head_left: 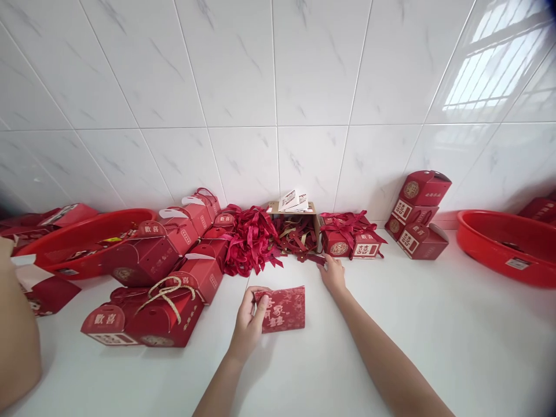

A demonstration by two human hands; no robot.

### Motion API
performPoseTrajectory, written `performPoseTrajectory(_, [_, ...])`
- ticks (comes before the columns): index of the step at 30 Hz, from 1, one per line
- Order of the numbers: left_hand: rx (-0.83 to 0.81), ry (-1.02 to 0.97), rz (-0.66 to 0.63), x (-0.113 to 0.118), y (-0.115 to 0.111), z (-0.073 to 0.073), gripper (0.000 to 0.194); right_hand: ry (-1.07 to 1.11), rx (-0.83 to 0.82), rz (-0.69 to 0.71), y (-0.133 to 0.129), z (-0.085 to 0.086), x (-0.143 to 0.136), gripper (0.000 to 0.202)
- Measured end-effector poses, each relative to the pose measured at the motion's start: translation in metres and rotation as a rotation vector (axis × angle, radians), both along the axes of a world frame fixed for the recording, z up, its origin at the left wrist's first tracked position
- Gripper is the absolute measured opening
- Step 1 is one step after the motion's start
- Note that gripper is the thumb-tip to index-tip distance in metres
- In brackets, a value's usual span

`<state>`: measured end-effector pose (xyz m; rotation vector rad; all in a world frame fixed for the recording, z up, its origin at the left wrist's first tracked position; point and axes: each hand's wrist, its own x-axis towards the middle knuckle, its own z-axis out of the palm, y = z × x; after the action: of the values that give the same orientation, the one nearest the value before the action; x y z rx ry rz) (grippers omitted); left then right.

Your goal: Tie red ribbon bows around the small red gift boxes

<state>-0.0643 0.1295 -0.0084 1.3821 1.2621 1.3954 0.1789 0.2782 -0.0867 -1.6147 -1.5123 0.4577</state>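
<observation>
My left hand (pixel 251 323) grips a flat red printed packet (pixel 286 308) by its left side, thumb on top, above the white table (pixel 304 370). Farther forward and to the right, my right hand (pixel 333 274) has its fingertips at a dark red strip (pixel 316 258) that lies at the front of an open cardboard box (pixel 313 223). Dark red strips (pixel 296 233) fill this box. Just right of it stand red gift boxes (pixel 365 250) with ribbon on top. A heap of bright red ribbons (pixel 251 238) lies to the box's left.
Several red gift boxes (pixel 169 313) stand at the left, one with a rope handle. Red basins (pixel 504 246) sit at the far right and far left (pixel 93 231). Stacked boxes (pixel 419 214) lean near the tiled wall (pixel 243 87). Another person's arm (pixel 17 336) shows at the left edge.
</observation>
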Motion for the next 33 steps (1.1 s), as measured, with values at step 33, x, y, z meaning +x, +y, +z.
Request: performPoseTrajectory(33, [0.030, -0.298, -0.380, 0.057, -0.093, 0.031, 0.020, 0.343, 0.351, 0.795, -0.232, 0.106, -0.010, 0.029])
